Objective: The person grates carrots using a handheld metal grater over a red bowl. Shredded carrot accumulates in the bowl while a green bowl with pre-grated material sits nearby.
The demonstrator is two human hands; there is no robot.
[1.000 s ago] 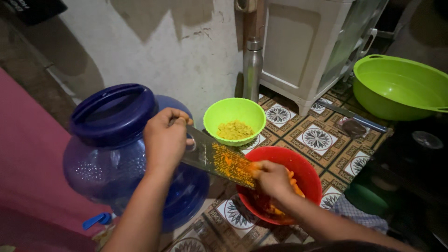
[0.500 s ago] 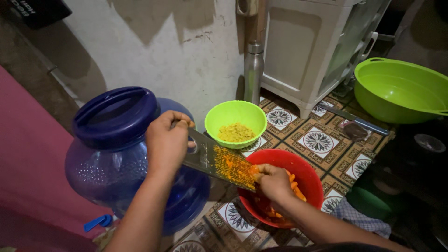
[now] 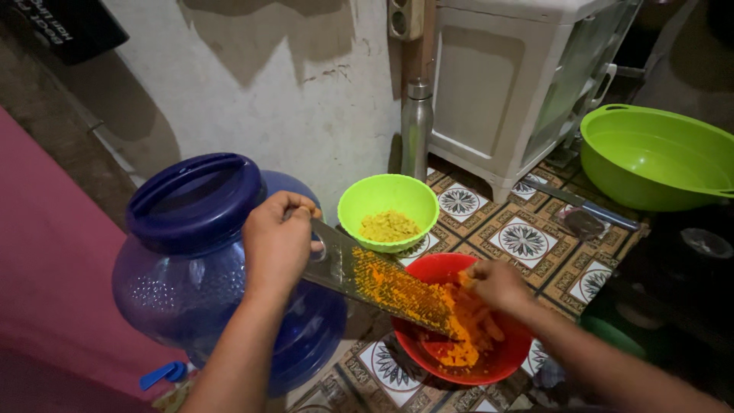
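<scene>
Flat metal grater (image 3: 375,281) lies at a slant in the middle of the scene, its upper end at the left and its lower end resting in the red bowl (image 3: 489,365), with orange shreds coating its lower half. The left hand (image 3: 277,243) is clenched around the grater's upper end, fingers curled over the top edge. The right hand (image 3: 497,283) is at the grater's lower end, over the red bowl, its fingers closed on a small orange piece (image 3: 464,280) that is too small to identify; the piece is pressed against the grater face. The red bowl stands on the patterned tile floor (image 3: 524,239) at the near centre and holds a heap of orange gratings (image 3: 462,340) beneath the grater's lower edge. Just beyond the red bowl, farther from the person, stands a small lime-green bowl (image 3: 388,199) containing a mound of yellow gratings. To the left, just beside the left hand, stands a large translucent blue water jug (image 3: 191,260) with a wide dark-blue neck. Against the far wall stands a steel bottle (image 3: 417,126), upright, next to a white plastic cabinet (image 3: 520,84). At the far right is a large green basin (image 3: 657,157), well apart from the bowls. A knife (image 3: 581,205) lies on the tiles between the cabinet and the basin. A pink surface (image 3: 53,291) fills the near left edge.
</scene>
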